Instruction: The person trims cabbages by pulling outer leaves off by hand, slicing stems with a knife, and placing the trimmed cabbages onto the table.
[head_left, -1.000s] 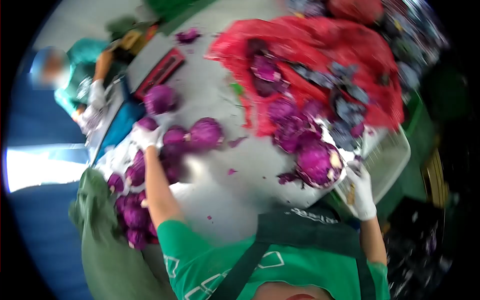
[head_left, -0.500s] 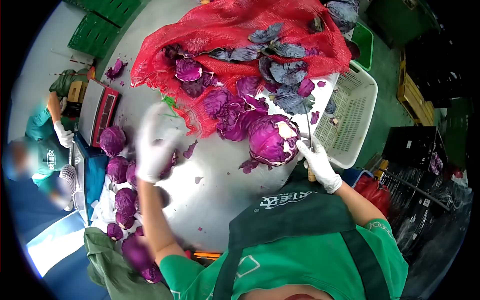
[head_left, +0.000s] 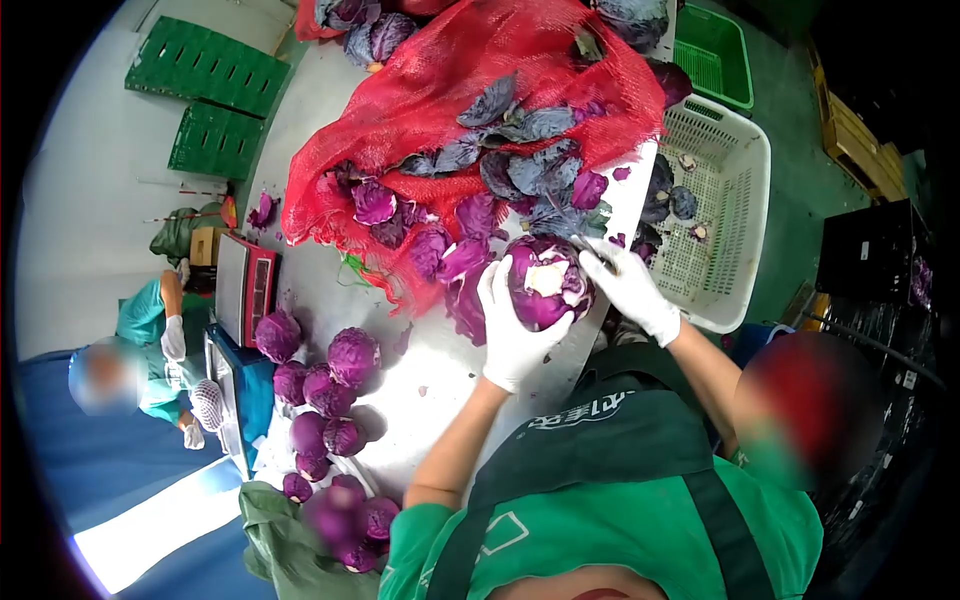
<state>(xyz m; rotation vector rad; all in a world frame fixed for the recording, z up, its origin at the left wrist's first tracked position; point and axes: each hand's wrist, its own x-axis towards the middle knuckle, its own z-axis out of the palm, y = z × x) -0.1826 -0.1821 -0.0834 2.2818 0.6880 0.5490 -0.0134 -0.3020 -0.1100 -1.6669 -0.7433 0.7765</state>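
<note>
A red cabbage with a pale cut stem end facing up sits near the table edge in front of me. My left hand, in a white glove, is wrapped round its left and lower side. At its upper right is my gloved right hand, fingers closed on a knife; only a faint, thin part of the blade shows and the handle is hidden. Loose purple leaves lie just left of the cabbage. Beyond it, dark outer leaves rest on a red mesh bag.
Several trimmed cabbages stand at the table's left, near a red-edged scale. A white perforated crate with scraps and a green crate are at the right. A co-worker is at the far left.
My left hand has moved right, from above the table near the trimmed cabbages onto the cabbage. My right hand has shifted up the cabbage's side. The view has turned, showing more of the left.
</note>
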